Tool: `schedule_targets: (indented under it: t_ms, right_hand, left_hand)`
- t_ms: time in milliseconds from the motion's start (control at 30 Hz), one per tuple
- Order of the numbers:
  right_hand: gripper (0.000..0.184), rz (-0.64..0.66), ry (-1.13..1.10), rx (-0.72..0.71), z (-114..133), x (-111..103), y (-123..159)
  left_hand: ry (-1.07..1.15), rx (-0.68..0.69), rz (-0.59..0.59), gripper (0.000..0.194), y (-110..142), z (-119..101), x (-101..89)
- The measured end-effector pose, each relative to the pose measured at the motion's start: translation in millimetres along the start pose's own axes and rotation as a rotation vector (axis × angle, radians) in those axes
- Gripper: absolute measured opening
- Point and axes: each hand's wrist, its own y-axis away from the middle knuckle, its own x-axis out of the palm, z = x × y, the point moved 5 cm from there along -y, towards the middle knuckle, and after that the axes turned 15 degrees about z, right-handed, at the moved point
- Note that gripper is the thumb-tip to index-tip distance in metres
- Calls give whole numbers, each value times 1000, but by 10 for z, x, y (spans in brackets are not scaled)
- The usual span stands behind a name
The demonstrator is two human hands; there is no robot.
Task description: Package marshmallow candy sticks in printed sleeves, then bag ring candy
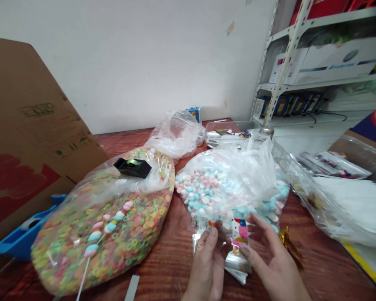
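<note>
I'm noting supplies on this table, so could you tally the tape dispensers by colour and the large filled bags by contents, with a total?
Black tape dispenser: 1
Blue tape dispenser: 1
Bag of multicoloured rings: 1
Bag of pink, white and blue pieces: 1
Total: 4

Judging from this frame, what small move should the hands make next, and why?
Probably lift the clear printed wrapper slightly, with the left hand pinching it and the right hand steadying its edge. It overlaps the silvery film and the bag of pastel sweets in view, so its edges are hard to make out.
</note>
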Motion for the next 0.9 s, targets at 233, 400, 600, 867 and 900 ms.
schedule_targets:
  t_ms: [233, 400, 600, 867, 900]
  right_hand:
    - [35, 40, -614, 285, -81, 250, -67]
    - [32, 223, -437, 242, 46, 274, -82]
    - [45, 161, 27, 210, 35, 259, -36]
    - [31, -28, 115, 1, 188, 146, 53]
    - [31, -32, 143, -52, 215, 148, 60]
  left_hand:
    - [-112, 9, -13, 28, 66, 32, -51]
    - [-167, 18, -61, 30, 73, -57, -43]
    - [-189, 31, -244, 39, 71, -74, -190]
    - [107, 34, -204, 42, -2, -26, -217]
    - [119, 32, -197, 42, -9, -27, -211]
